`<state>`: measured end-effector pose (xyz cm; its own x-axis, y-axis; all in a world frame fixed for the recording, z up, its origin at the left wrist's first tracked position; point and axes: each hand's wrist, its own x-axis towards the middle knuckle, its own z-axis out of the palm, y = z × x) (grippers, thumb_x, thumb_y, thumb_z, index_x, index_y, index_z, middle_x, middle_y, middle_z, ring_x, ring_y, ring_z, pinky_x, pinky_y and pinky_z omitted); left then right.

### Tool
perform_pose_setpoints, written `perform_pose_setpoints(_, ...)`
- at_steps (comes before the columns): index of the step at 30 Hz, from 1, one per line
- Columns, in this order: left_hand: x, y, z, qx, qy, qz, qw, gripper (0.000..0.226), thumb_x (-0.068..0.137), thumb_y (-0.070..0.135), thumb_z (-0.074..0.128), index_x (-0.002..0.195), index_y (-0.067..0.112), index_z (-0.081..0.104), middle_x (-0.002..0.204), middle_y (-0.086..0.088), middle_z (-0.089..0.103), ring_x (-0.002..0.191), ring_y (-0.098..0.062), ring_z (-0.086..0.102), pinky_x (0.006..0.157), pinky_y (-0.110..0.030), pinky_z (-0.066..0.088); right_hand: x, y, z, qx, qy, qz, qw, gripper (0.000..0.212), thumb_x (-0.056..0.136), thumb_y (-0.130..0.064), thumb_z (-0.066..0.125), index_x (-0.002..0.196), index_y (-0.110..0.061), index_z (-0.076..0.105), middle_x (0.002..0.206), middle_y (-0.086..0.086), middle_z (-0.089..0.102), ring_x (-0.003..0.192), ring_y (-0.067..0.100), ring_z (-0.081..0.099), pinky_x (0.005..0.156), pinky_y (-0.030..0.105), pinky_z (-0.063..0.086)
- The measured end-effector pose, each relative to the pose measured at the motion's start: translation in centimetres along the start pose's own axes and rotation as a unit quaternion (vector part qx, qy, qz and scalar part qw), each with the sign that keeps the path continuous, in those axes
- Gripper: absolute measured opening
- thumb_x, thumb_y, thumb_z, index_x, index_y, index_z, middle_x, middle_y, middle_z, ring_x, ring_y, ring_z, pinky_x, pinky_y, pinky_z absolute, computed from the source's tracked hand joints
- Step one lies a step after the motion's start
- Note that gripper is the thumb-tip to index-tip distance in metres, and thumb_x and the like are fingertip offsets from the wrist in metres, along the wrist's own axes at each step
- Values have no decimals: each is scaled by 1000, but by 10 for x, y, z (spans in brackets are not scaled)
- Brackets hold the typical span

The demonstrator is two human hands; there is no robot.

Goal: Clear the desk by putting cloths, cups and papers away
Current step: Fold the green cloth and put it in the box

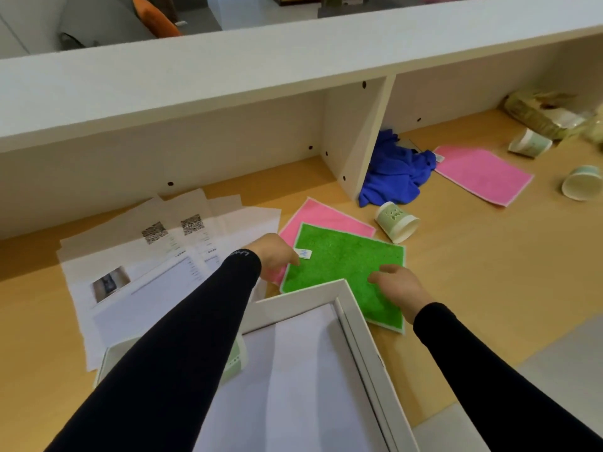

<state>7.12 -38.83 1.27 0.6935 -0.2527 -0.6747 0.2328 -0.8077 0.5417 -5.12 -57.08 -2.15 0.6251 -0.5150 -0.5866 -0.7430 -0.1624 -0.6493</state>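
White box (357,331): 6 o'clock, nearest.
Right grip (399,290): fingers relaxed, flat on green cloth (346,265).
Left grip (275,256): curled at cloth's 9 o'clock edge; hold unclear.
Papers (156,256): 9 o'clock, on counter (473,288).
Cup (396,221): 1 o'clock, tipped over.
Blue cloth (394,168): 1 o'clock, farthest.

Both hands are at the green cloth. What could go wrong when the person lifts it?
1. The green cloth lies on a pink cloth, so the left hand and right hand may drag both up.
2. A tipped paper cup lies near its corner and could be knocked rolling.
3. The left sleeve crosses the papers and may shift them.
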Motion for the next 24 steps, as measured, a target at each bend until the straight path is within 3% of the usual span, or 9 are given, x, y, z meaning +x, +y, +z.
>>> perform_pose_setpoints(2, 9, 0, 5, 5, -14, -7, 1000, 37, 84, 15, 65, 117, -3, 59, 103, -18, 65, 78, -26, 62, 69, -34, 56, 10, 5, 6, -33, 16, 24, 999, 74, 68, -37, 62, 138, -18, 44, 137, 19, 48, 119, 37, 51, 101, 47, 44)
perform_pose_setpoints(5, 16, 2, 7, -11, -44, -16, 999, 48, 84, 14, 68, 126, -2, 53, 122, -23, 60, 87, -31, 66, 76, -38, 58, 14, 3, 11, -45, 49, 26, 997, 69, 77, -30, 66, 140, -17, 39, 137, 20, 41, 119, 37, 50, 101, 46, 44)
perform_pose_setpoints(8, 15, 5, 14, -20, -39, 20, 999, 34, 83, 6, 67, 115, -1, 61, 116, -18, 65, 82, -27, 65, 79, -37, 57, 16, 5, 18, 68, 43, 11, 997, 62, 80, -14, 70, 134, -7, 41, 120, 13, 54, 104, 31, 58, 88, 37, 49)
perform_pose_setpoints(10, 11, 9, 15, -4, 3, 81, 997, 22, 83, 2, 65, 105, 3, 67, 117, -10, 65, 92, -19, 58, 86, -28, 47, 16, 3, 22, 123, 35, 5, 992, 52, 80, -4, 69, 127, -3, 48, 102, 13, 63, 84, 27, 61, 75, 35, 50)
perform_pose_setpoints(12, 5, 14, 9, -43, 39, 133, 989, 19, 84, 1, 62, 101, 6, 68, 118, -7, 63, 97, -16, 56, 87, -25, 42, 9, -7, 20, 155, 43, -20, 987, 41, 82, 2, 65, 122, 1, 54, 93, 12, 64, 80, 25, 61, 74, 34, 51)
perform_pose_setpoints(16, -23, 27, -15, -145, 109, 227, 957, 14, 84, 4, 62, 89, 14, 71, 101, 3, 67, 86, -8, 61, 76, -16, 46, -12, -44, -2, 206, 71, -121, 968, 29, 81, 3, 60, 110, 0, 62, 104, 13, 68, 91, 26, 64, 84, 35, 51)
perform_pose_setpoints(19, -57, 34, -34, -184, 176, 296, 921, 17, 82, 6, 66, 74, 20, 68, 78, 15, 63, 67, 8, 56, 62, -4, 41, -37, -78, -23, 226, 47, -201, 952, 22, 80, 3, 60, 99, -9, 62, 84, 4, 67, 79, 21, 62, 75, 33, 51)
perform_pose_setpoints(21, -79, 32, -44, -199, 210, 322, 901, 19, 81, 6, 67, 70, 22, 66, 69, 15, 60, 55, 11, 52, 58, -3, 40, -58, -94, -36, 234, 21, -242, 941, 23, 79, 3, 61, 98, -10, 62, 80, 2, 67, 72, 18, 64, 66, 29, 54)
perform_pose_setpoints(24, -118, 21, -52, -214, 228, 337, 888, 21, 81, 4, 68, 69, 22, 67, 60, 18, 64, 55, 9, 53, 61, -6, 43, -91, -108, -47, 228, -44, -276, 933, 18, 78, 3, 63, 87, -13, 66, 74, -1, 70, 64, 13, 67, 58, 26, 56)
